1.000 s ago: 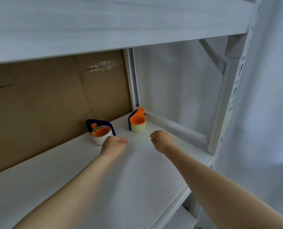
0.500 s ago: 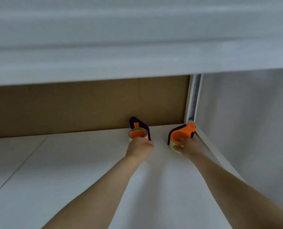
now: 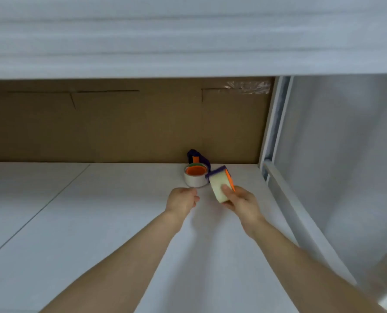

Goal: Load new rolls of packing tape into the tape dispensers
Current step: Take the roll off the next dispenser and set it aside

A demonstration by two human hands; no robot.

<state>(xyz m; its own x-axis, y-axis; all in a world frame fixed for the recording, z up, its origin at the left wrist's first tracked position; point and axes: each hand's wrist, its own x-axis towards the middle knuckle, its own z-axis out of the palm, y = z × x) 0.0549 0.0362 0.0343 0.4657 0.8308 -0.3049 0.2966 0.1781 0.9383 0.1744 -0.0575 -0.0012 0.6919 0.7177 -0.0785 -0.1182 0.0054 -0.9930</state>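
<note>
Reaching into the back right corner of a white shelf (image 3: 97, 233), where two tape dispensers sit tucked out of the way. Holds the first dispenser (image 3: 222, 184) in the right hand (image 3: 241, 204), lifted clear of the shelf and tilted on edge, thumb pressed flat on the pale outer face of its roll and fingers wrapped behind the orange side. Looks like a grip meant for carrying it out, not for working the tape. Stretches the left hand (image 3: 182, 199) toward the second dispenser (image 3: 196, 177), fingers loosely curled with nothing seen in them and fingertips just short of the white roll; cannot tell whether quite touching. Finds that second dispenser standing flat on the shelf, orange hub facing up and purple handle backed against the cardboard panel (image 3: 120, 123) that lines the rear, just behind and beside the lifted one. Appears to be at the gathering stage of the job: shows a roll in each dispenser, fresh or nearly spent impossible to say from here, and no loose new rolls anywhere in sight. Probably calls next for closing the left hand round the standing roll and drawing both pieces forward from under the upper shelf (image 3: 188, 35) to somewhere with room to work. Risks little beyond knocking the lifted dispenser against the metal post (image 3: 271, 123) at the right on the way out.
</note>
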